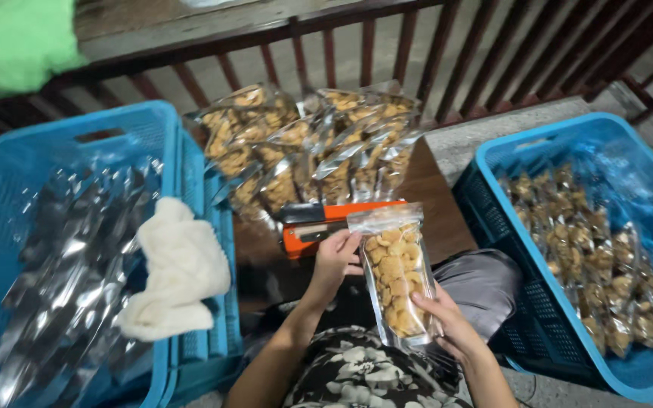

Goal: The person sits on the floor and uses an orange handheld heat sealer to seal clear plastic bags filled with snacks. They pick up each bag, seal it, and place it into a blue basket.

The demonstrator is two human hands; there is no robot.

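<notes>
The left hand (335,261) is pinching the upper left edge of a clear snack pouch (394,276) while the right hand (447,321) is gripping its lower right corner — the pouch is standing upright between them, just before the orange sealer (319,227).

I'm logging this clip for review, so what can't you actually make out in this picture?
- Head view: orange device, mostly hidden behind the snack pouch and left hand.
- Right blue crate: cut off by the frame edge.
- Left crate's silver bags: blurred by glare, partly covered by the white cloth.
</notes>
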